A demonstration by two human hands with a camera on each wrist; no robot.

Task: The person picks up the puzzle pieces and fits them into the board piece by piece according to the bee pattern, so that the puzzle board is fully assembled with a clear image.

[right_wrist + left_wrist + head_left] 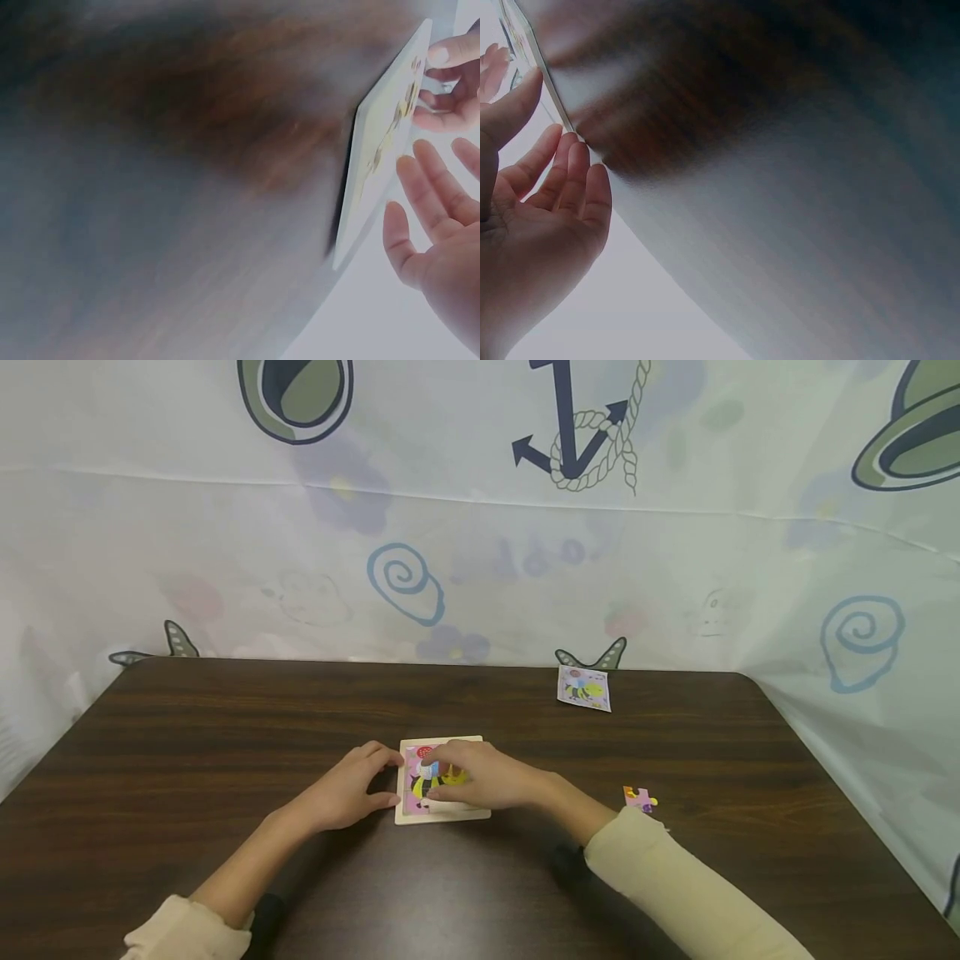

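Note:
A small jigsaw puzzle board (pixel 442 817) with a pale wooden frame lies on the table, its bee picture (pixel 415 782) partly covered by my right hand. Along the board's left edge, my left hand (pixel 348 787) rests with thumb and fingertips apart at the frame. Its fingers (pixel 577 169) look loosely bent in the left wrist view. My right hand (pixel 487 774) reaches over the board from the right, fingers spread above the picture. In the right wrist view, the right-hand fingers (pixel 431 191) are parted with nothing visible between them. The board's right part is hidden under that hand.
A loose pink and orange jigsaw piece (pixel 639 798) lies right of the board, near the right sleeve (pixel 645 860). Toward the back edge of the dark wooden table (pixel 300 710) is a picture card (pixel 584 688) with a bee. A patterned white cloth (pixel 480 568) hangs behind.

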